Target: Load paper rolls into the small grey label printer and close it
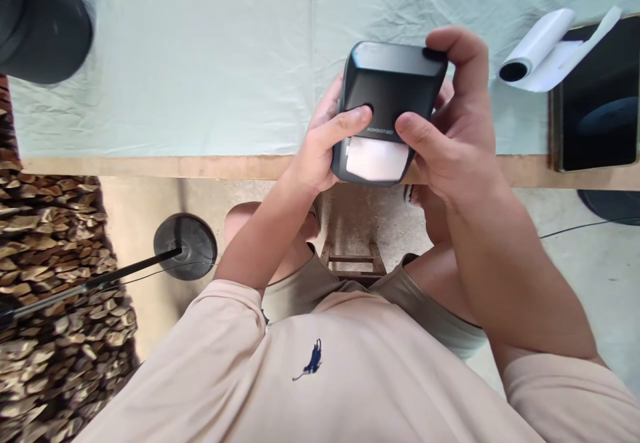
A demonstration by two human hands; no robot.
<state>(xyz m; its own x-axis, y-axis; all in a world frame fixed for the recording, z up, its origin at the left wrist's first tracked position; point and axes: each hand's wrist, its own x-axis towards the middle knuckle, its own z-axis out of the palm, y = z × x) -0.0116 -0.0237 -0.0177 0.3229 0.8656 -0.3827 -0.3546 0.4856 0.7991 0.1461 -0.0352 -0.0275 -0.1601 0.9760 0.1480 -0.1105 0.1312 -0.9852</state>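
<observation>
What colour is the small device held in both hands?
Black casing, with white paper showing at its slot; head view shows it best.

A: Table (150,166)? 
B: Wooden edge, pale green cloth (200,63) w/ creases over it. 
A: Floor (590,263)? 
B: Bare concrete, daylight. Round black stand base (186,246) on it, stacked firewood (55,263) at the frame's left.

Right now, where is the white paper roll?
In the head view, the white paper roll lies at upper right on the table, against the dark tablet.
</observation>
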